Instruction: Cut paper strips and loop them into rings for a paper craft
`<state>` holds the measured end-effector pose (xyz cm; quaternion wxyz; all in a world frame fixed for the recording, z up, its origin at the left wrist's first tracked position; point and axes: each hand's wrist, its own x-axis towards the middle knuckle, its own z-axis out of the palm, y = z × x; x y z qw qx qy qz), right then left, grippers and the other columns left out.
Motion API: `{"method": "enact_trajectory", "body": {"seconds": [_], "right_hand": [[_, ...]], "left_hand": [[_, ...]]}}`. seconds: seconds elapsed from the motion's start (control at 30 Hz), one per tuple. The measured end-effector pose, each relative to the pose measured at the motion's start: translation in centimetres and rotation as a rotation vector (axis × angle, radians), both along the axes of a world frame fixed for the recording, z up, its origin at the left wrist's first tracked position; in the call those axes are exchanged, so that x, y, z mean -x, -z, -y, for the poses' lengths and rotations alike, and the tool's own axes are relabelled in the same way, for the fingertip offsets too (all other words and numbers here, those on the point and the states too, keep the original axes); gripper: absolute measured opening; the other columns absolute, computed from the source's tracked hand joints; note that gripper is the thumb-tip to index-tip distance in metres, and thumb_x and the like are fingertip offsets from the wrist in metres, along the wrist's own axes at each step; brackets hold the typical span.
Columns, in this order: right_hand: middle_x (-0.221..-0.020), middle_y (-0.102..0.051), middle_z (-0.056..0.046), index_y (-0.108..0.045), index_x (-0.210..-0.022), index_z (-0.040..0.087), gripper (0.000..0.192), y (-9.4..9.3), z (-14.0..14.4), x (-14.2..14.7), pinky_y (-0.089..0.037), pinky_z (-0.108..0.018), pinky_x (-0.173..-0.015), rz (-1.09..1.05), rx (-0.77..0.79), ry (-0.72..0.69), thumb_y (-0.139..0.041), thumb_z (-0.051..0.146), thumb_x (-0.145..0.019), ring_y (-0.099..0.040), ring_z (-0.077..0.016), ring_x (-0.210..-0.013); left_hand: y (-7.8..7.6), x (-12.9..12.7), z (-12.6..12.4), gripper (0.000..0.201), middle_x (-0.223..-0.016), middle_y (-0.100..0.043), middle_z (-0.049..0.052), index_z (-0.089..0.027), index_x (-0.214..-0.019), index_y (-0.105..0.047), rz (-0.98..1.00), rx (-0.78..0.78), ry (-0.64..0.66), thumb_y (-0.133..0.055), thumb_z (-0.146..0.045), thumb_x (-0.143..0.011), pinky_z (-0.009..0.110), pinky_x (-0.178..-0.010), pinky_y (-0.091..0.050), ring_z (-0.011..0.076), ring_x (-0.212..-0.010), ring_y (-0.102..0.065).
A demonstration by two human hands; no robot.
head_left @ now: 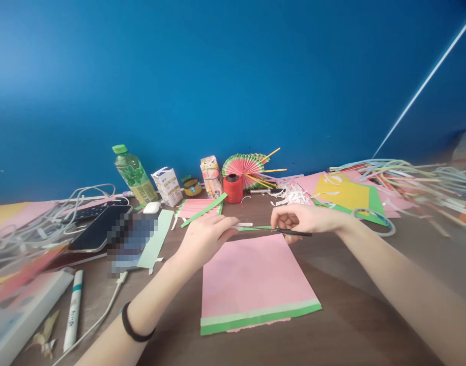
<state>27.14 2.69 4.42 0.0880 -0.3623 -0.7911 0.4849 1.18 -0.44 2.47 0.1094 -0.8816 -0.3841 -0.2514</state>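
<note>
My left hand (206,236) and right hand (299,219) are each pinched on an end of a thin green paper strip (256,228), the right also holding what looks like a dark stick (294,232). The strip hangs just above the pink sheet (252,277) on the surface (355,315); a red spool (233,188) stands at twelve o'clock.

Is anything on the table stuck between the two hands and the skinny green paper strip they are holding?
No. The left hand and the right hand both already pinch the green strip, along with a thin dark stick. Below them lies only the pink sheet.
</note>
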Motion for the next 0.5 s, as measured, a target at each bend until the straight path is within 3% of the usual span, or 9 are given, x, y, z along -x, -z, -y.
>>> {"method": "enact_trajectory", "body": {"seconds": [0.5], "right_hand": [[-0.053,-0.041,0.008,-0.053,-0.084,0.017,0.028,0.32,-0.21,-0.06,-0.032,-0.019,-0.047,-0.016,0.004,-0.002,-0.066,0.025,-0.061,-0.041,-0.0065,-0.050]], "left_hand": [[-0.02,0.10,-0.16,0.014,-0.072,-0.065,0.000,-0.021,-0.089,-0.061,-0.005,-0.020,0.012,-0.050,-0.023,-0.080,0.020,-0.054,-0.039,0.0119,-0.065,-0.058]]}}
